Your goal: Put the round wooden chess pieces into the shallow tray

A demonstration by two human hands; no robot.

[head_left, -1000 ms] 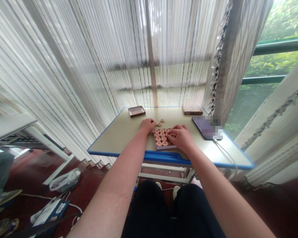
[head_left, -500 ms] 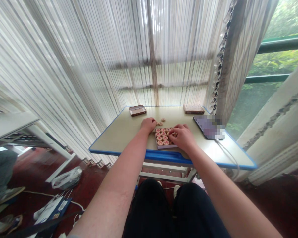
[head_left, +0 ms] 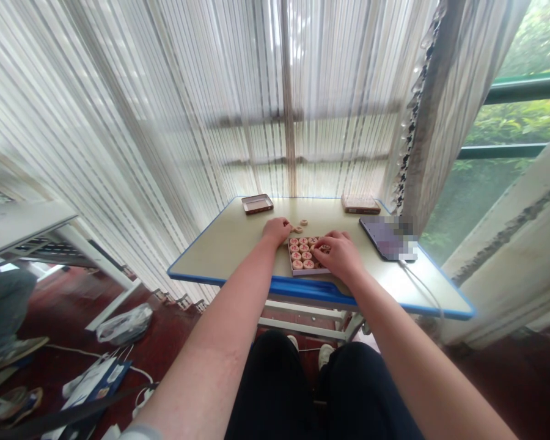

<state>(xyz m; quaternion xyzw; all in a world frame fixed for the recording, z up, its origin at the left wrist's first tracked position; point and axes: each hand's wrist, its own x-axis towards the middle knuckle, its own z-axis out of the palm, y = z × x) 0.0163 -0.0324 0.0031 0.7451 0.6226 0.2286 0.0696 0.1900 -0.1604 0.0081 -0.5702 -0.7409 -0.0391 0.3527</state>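
A shallow box (head_left: 312, 272) of round wooden Chinese chess pieces (head_left: 297, 264), marked in red characters, lies near the front edge of the table. My right hand (head_left: 337, 250) covers the box's right part, its thumb and fingers pinched on a piece at the row's edge. Just beyond the box's left back corner, my left hand (head_left: 277, 228) is closed, with the pale edge of a piece showing at its fingertips. Two loose pieces lie by those fingers, one nearer piece (head_left: 298, 230) and one farther piece (head_left: 304, 222). The pieces under my right hand are mostly hidden.
An open tin lid (head_left: 257, 204) sits at the table's back left, and a flat box (head_left: 360, 204) at the back right. A tablet (head_left: 387, 238) with a white cable (head_left: 421, 284) lies on the right. Curtains (head_left: 238, 153) hang behind the blue-edged table (head_left: 220, 253).
The view has shifted slightly, so the table sits a little farther right. Both hands keep nearly the same places and grips over and beside the box.
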